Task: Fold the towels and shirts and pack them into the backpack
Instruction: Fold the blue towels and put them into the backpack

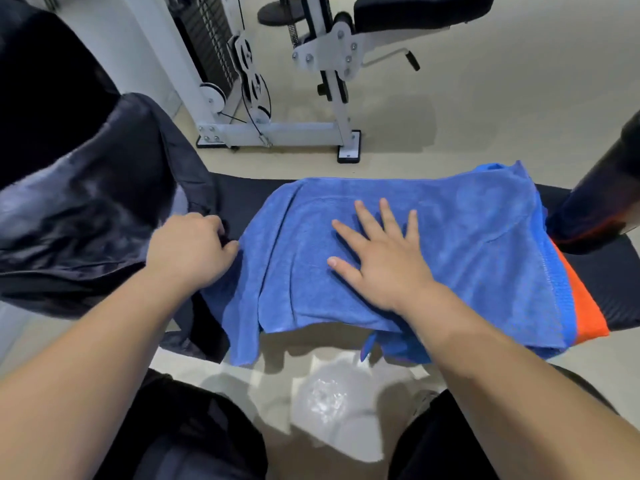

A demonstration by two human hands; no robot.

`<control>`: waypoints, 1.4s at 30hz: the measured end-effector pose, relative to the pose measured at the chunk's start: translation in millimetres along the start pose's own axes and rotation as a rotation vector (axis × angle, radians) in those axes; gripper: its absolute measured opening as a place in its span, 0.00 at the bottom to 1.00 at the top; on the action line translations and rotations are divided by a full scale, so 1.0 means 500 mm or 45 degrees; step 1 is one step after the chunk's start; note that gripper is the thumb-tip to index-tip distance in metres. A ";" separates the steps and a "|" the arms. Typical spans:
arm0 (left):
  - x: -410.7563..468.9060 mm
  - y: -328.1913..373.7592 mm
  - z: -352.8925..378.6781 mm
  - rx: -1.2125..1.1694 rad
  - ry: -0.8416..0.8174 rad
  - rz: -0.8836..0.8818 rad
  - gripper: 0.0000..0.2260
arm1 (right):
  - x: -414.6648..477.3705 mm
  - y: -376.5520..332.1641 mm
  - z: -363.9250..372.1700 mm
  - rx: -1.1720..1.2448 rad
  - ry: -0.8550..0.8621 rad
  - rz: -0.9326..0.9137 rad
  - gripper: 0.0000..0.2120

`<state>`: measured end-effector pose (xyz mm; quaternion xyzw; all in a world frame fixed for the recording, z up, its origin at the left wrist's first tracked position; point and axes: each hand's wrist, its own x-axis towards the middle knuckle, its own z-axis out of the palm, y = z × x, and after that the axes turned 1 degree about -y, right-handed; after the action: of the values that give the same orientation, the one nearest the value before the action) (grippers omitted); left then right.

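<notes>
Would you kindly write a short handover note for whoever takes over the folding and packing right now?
Left hand: closed on dark fabric at the backpack's edge, beside the towel.
Right hand: open, flat on the blue towel.
Towel lies folded on top of a stack on the bench; an orange item shows beneath it. Backpack sits left of the stack.
Done: top towel folded.
Left: pack the stack into the backpack; whether anything is already inside cannot be seen.

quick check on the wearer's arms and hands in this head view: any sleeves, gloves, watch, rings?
Both forearms are bare from the frame's edge to the wrists, with no sleeves in view. The left hand and right hand wear no gloves. No watch, band or ring shows on either wrist or on the visible fingers. No markings or tape can be seen.
</notes>
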<state>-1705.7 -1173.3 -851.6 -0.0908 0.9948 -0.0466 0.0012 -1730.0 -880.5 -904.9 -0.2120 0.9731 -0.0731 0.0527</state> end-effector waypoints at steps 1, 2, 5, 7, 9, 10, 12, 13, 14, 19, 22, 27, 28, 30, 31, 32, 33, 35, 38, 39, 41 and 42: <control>-0.006 0.003 0.000 0.076 -0.031 -0.004 0.18 | -0.009 -0.009 0.020 -0.045 -0.056 -0.016 0.35; -0.011 0.007 0.001 0.165 -0.068 0.004 0.19 | -0.015 -0.009 0.037 -0.076 -0.095 -0.012 0.35; -0.029 0.021 0.017 0.304 -0.156 0.052 0.16 | -0.019 0.005 0.047 -0.077 -0.121 0.010 0.35; -0.040 0.027 0.028 0.246 -0.149 0.062 0.12 | -0.019 0.007 0.044 -0.087 -0.113 0.000 0.35; -0.048 0.029 0.034 0.158 -0.084 0.077 0.09 | -0.020 0.004 0.043 -0.082 -0.115 -0.002 0.35; -0.050 0.029 0.034 0.094 -0.039 0.073 0.08 | -0.021 0.004 0.043 -0.081 -0.115 0.000 0.35; -0.052 0.027 0.034 -0.048 0.022 0.050 0.08 | -0.020 0.005 0.042 -0.082 -0.117 0.000 0.35; -0.052 0.026 0.033 -0.090 0.022 0.037 0.07 | -0.019 0.006 0.042 -0.080 -0.116 -0.001 0.35; -0.054 0.027 0.034 -0.098 0.001 0.018 0.07 | -0.019 0.008 0.043 -0.077 -0.112 -0.003 0.35; -0.058 0.030 0.050 0.034 -0.143 -0.072 0.10 | -0.019 0.009 0.047 -0.075 -0.097 -0.013 0.35; -0.054 0.039 0.056 -0.064 -0.128 -0.090 0.08 | -0.016 0.010 0.048 -0.074 -0.098 -0.010 0.36; -0.064 0.055 0.039 -0.433 0.094 -0.043 0.10 | -0.016 0.013 0.049 -0.080 -0.096 -0.006 0.36; -0.068 0.062 0.028 -0.581 0.098 -0.065 0.09 | -0.016 0.013 0.049 -0.071 -0.097 -0.006 0.36; -0.077 0.074 0.007 -0.803 0.091 -0.115 0.08 | -0.015 0.012 0.047 -0.055 -0.102 -0.006 0.35; -0.081 0.080 0.001 -0.858 0.096 -0.110 0.07 | -0.015 0.011 0.046 -0.039 -0.108 -0.002 0.35; -0.087 0.087 -0.002 -0.895 0.098 -0.087 0.05 | -0.015 0.012 0.044 -0.009 -0.107 0.005 0.35; -0.093 0.096 -0.002 -0.921 0.091 -0.058 0.04 | -0.017 0.013 0.042 0.036 -0.094 0.012 0.35; -0.108 0.120 0.006 -0.949 0.046 0.027 0.06 | -0.020 0.013 0.030 0.184 0.005 -0.005 0.36; -0.131 0.167 0.023 -0.998 -0.122 0.277 0.09 | -0.026 -0.001 0.014 0.404 0.269 -0.247 0.30; -0.137 0.180 0.025 -1.020 -0.177 0.363 0.08 | -0.026 -0.010 0.013 0.439 0.321 -0.335 0.26; -0.146 0.194 0.029 -1.037 -0.180 0.473 0.06 | -0.024 -0.022 0.017 0.518 0.309 -0.428 0.23; -0.150 0.196 0.030 -1.045 -0.132 0.475 0.06 | -0.023 -0.022 0.022 0.559 0.266 -0.440 0.23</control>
<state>-1649.3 -1065.1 -875.9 0.0949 0.9288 0.3574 0.0234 -1713.7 -887.1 -913.0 -0.3493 0.8837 -0.3112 -0.0163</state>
